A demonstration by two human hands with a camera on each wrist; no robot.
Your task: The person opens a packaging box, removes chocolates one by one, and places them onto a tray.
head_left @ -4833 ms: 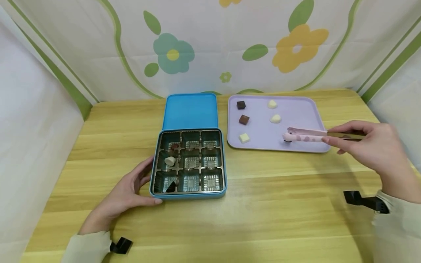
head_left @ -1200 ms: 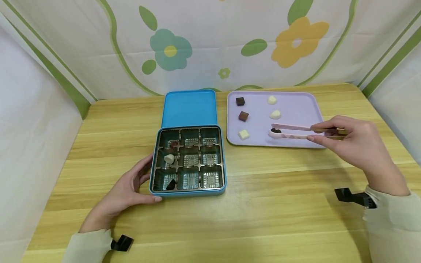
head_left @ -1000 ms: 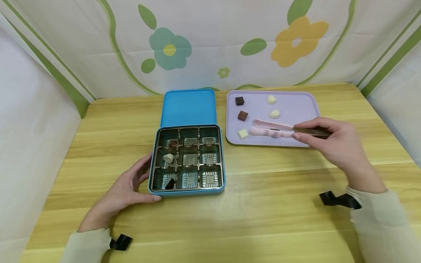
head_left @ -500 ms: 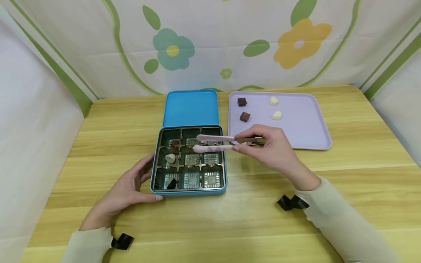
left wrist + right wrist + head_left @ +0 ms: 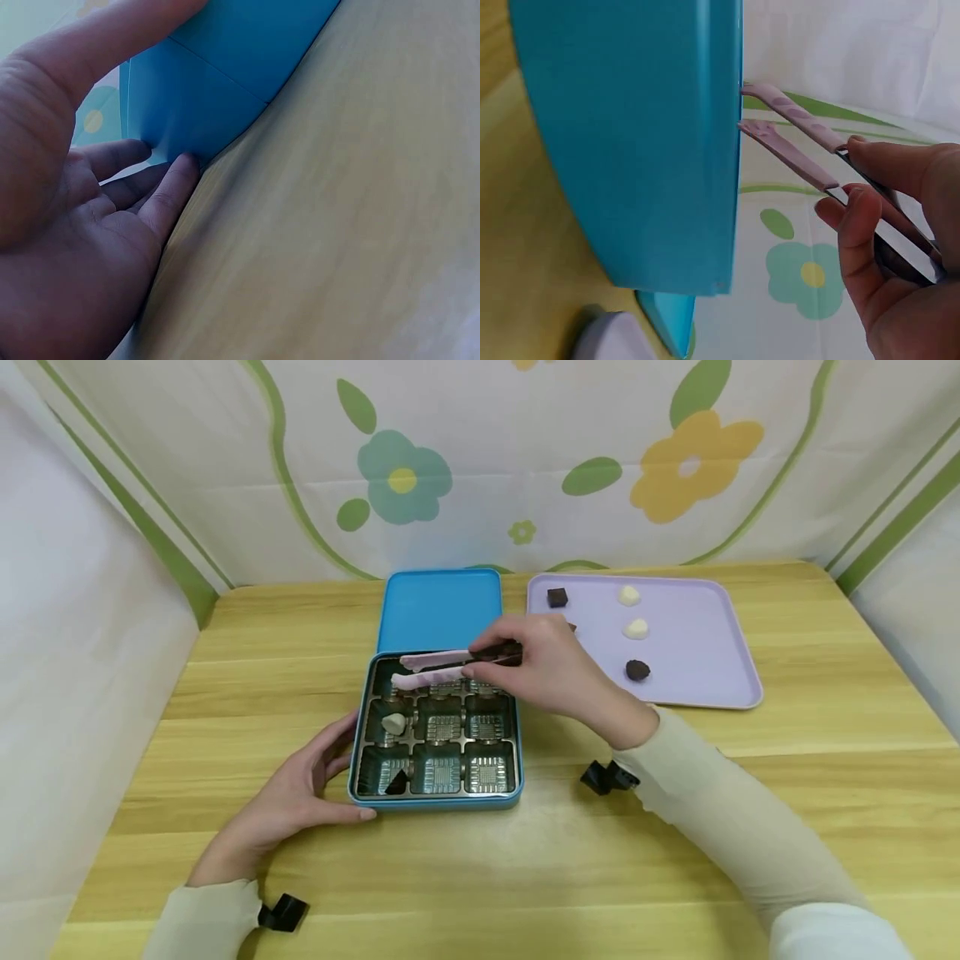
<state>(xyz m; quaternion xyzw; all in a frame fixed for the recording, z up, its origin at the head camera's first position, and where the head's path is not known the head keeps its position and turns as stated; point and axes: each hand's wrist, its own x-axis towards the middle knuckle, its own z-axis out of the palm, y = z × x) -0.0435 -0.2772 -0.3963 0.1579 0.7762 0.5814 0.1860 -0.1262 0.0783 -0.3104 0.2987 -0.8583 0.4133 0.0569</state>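
The head camera looks forward and down from above the near edge of the table (image 5: 675, 793), taking in both hands, the blue tin (image 5: 438, 797) and the lilac tray (image 5: 705, 635), with the flowered backdrop behind. The left wrist camera sits very close behind the left hand (image 5: 67, 225), low along the table, facing the tin's outer wall (image 5: 195, 105) just past the fingers. The right wrist camera looks along the right hand (image 5: 900, 255) and its tongs (image 5: 795, 142), close beside the tin's wall. All three views share the tin.
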